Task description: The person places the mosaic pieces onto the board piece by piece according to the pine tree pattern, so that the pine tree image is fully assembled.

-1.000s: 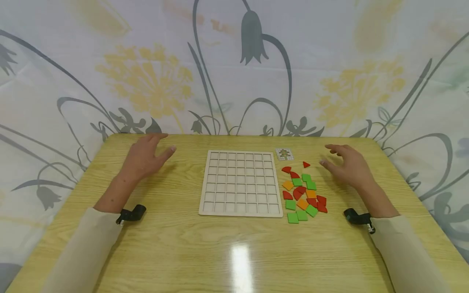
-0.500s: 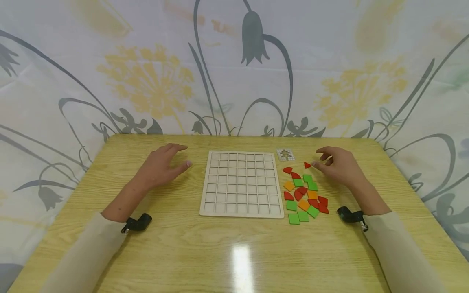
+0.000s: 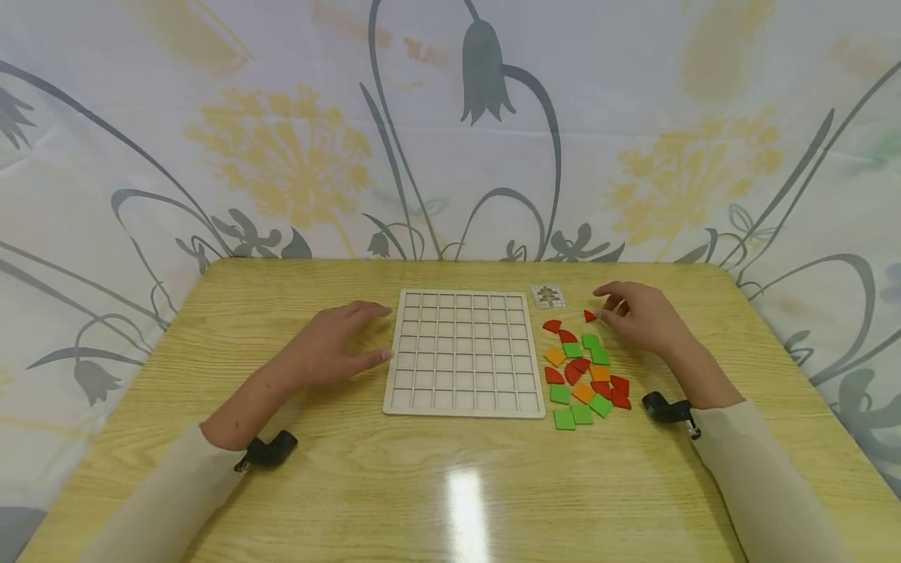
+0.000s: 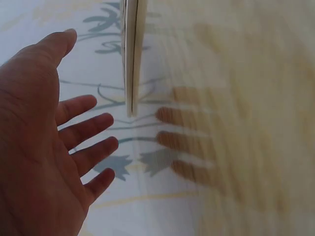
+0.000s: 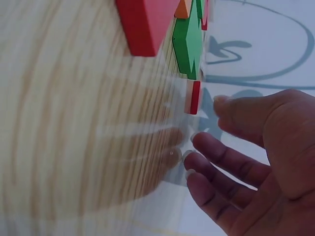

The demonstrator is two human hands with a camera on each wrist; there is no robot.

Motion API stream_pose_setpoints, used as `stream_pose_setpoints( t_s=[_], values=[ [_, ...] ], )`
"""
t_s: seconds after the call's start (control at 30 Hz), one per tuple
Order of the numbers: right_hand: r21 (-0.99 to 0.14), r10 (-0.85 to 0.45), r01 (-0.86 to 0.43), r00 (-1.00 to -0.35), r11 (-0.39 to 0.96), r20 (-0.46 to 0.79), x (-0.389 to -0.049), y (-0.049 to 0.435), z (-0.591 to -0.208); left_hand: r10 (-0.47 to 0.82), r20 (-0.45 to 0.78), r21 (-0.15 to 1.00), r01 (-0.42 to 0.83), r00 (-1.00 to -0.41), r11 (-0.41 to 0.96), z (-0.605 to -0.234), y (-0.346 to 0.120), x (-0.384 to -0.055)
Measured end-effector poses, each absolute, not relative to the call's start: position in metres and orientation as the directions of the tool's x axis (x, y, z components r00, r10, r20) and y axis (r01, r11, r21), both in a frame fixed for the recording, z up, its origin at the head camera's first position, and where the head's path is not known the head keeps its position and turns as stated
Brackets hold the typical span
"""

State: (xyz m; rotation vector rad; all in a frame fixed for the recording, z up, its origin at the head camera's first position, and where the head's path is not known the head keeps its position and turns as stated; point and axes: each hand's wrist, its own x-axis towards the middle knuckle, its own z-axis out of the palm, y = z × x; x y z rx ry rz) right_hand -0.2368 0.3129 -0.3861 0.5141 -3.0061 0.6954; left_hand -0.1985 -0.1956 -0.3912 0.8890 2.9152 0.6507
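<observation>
A wooden grid board [image 3: 461, 414] lies flat with its square cells bare. Beside its left edge is my left hand [image 3: 334, 348], thumb and fingers spread apart with nothing between them. In the left wrist view that hand [image 4: 44, 137] is beside the thin board edge [image 4: 132, 64]. My right hand [image 3: 644, 317] hovers at the red triangle tile [image 3: 589, 317], thumb tip right at its edge. Seen from the right wrist, the thumb and loosely bent fingers of this hand [image 5: 246, 152] stand apart, close to the small red tile [image 5: 195, 97].
Right of the board lie loose tiles: green squares [image 3: 565, 420], orange squares [image 3: 554, 356] and red quarter-rounds [image 3: 553, 375], some overlapping. A small pattern card [image 3: 547, 296] with a tree-like design sits behind them. A printed cloth [image 3: 450, 141] hangs behind the wood-grain table [image 3: 352, 485].
My left hand has moved right and nearer, up to the board's left edge. The right hand has come left to the red triangle tile, its fingers bending more.
</observation>
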Motion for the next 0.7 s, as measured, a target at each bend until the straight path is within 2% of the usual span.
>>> stream_pose_setpoints(
  t_s=[0.27,0.7],
  values=[
    [-0.418,-0.399,-0.379,-0.916,0.826,0.041,-0.242,0.309,-0.385,0.643,0.076,0.373,0.62,-0.762,0.691,-0.39,-0.184,-0.185],
    [-0.414,-0.402,-0.374,-0.915,0.83,0.021,-0.25,0.302,-0.389,0.643,-0.067,0.321,0.594,-0.763,0.737,-0.39,-0.181,-0.167]
  ],
)
